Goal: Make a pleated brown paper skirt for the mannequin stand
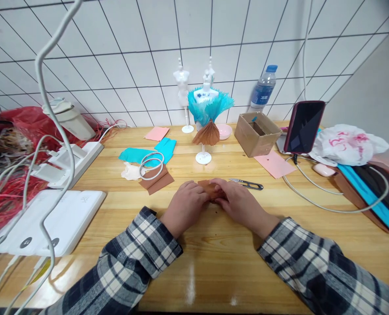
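Holding a brown paper piece (208, 189) in front of the dressed mannequin (210, 107), pinched at the right end by thumb and fingers of the right hand (238, 202) and at the left end under curled fingers of the left hand (188, 203). Set near thread snips (251, 184) at the mannequin's near right and silver rings (141, 168) over a brown sheet (160, 181) and turquoise paper (166, 148) at its near left. Backed by a bare mannequin (182, 85) at the dressed mannequin's far left and a cardboard box (246, 138) at its right.

Brn paper pc (209, 188) is held low, partly hidden.
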### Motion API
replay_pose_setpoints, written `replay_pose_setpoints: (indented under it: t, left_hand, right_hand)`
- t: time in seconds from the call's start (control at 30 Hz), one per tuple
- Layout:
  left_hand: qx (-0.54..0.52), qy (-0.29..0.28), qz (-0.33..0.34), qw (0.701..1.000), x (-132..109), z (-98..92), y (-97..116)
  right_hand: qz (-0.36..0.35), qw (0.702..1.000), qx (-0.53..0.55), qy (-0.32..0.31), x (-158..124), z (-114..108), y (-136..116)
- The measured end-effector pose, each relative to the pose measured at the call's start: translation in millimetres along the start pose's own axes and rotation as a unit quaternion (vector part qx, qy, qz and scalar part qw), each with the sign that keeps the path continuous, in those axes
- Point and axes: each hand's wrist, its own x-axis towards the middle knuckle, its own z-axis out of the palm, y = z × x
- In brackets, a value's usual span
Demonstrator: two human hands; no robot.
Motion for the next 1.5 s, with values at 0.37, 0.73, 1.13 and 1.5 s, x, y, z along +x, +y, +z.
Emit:
replay_pose_setpoints:
  t: [0.37,0.73,1.13,1.5]
  left_hand:
    - [-0.015,-0.013,-0.036,0.999,0.2,0.5,3.8]
    - [0.000,-0.015,-0.037,0.999,0.7,-0.7,5.2]
    - [0.000,-0.007,-0.024,1.000,1.0,-1.9,4.6]
    - [-0.021,-0.029,-0.049,0.998,1.3,1.5,3.6]
  right_hand:
    - [0.037,0.998,0.040,-0.016,0.4,2.2,0.4]
    - [0.039,0.999,-0.014,-0.021,-0.9,1.6,1.0]
    - [0.029,0.999,-0.043,-0.018,0.2,-1.0,0.0]
    - [0.028,0.999,-0.006,-0.028,0.6,0.5,3.0]
